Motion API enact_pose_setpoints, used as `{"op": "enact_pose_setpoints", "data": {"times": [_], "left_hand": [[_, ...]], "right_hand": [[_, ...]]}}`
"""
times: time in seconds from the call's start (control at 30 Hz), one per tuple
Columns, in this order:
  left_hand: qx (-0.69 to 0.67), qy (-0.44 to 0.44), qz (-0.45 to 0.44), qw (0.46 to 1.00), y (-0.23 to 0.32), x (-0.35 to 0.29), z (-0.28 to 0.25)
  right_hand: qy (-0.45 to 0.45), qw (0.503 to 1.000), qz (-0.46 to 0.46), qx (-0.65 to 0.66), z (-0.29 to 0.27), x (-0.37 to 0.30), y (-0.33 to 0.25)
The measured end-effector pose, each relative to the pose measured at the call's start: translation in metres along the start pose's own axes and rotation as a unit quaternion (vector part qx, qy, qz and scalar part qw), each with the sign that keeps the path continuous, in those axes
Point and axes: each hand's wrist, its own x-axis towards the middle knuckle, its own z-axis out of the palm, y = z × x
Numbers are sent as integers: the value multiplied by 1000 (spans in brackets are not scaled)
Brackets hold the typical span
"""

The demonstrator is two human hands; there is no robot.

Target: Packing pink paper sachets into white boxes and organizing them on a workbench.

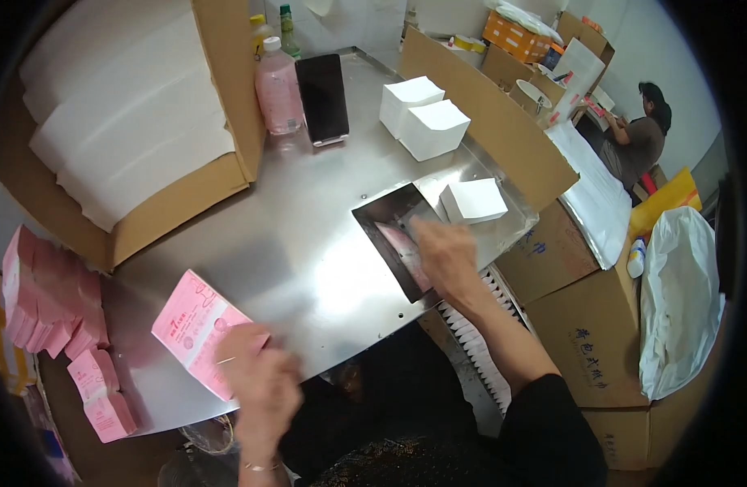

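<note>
My left hand (260,381), smeared by motion, is at the lower right edge of a pink printed packet stack (196,325) on the metal table; whether it grips the stack cannot be made out. My right hand (446,256) is over the right side of a dark rectangular opening (381,231) in the tabletop. Its fingers are blurred, and what they hold, if anything, is unclear. Inside the opening lies a pink and clear piece (399,243), partly covered by that hand. Just beyond it sits a white block of folded tissues (474,200).
Two more white tissue blocks (426,122) stand farther back. A pink bottle (279,89) and a phone on a stand (323,101) are beside a large open carton (178,195). Pink packets (53,296) pile up at left. Cartons (584,341) line the right; another person (637,142) sits beyond.
</note>
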Motion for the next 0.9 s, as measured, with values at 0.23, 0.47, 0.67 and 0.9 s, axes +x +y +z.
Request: {"op": "enact_pose_setpoints", "data": {"times": [0.23,0.47,0.67,0.9], "left_hand": [[245,-81,-176,950,-45,-14,-52],[-20,-114,-22,993,14,22,2],[-86,-120,47,988,22,28,65],[43,-115,-17,992,32,35,67]], "right_hand": [[110,972,100,-184,-1,18,80],[133,987,78,-45,-14,14,86],[110,971,-188,102,-11,-12,-29],[-112,972,-190,76,-2,7,-99]]}}
